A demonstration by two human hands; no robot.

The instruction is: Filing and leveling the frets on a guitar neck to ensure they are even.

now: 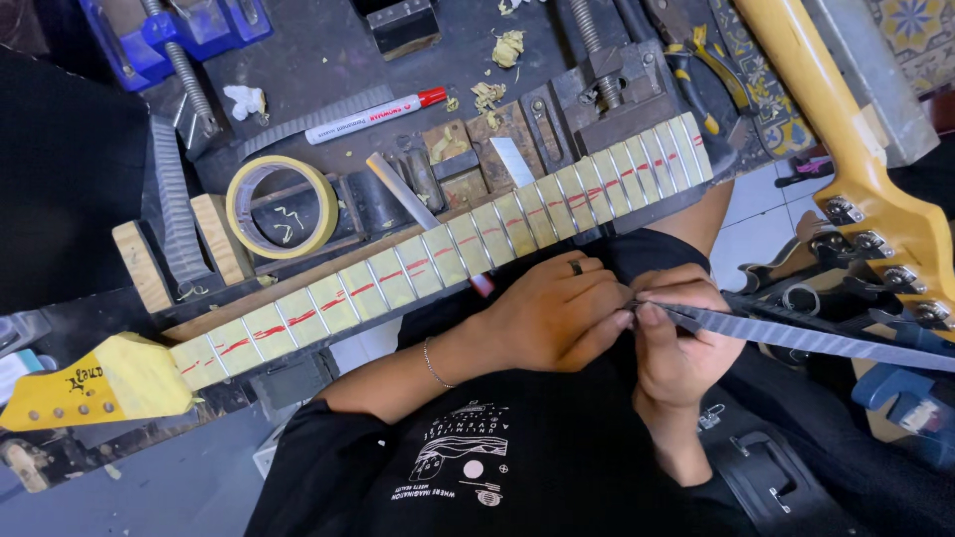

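Observation:
My left hand, with a ring and a thin bracelet, and my right hand meet over my lap. Both pinch the near end of a long, flat, dark grey ribbed strip that runs off to the right edge. Just beyond my hands a guitar neck lies slantwise along the workbench edge. Its fretboard is covered with yellowish tape between the frets and marked with red strokes. Its yellow headstock points to the lower left. Neither hand touches the neck.
On the dark bench are a roll of yellow tape, a white marker with a red cap, a metal vise, a blue clamp, wood blocks and yellow-handled pliers. A second yellow guitar headstock with tuners stands at the right.

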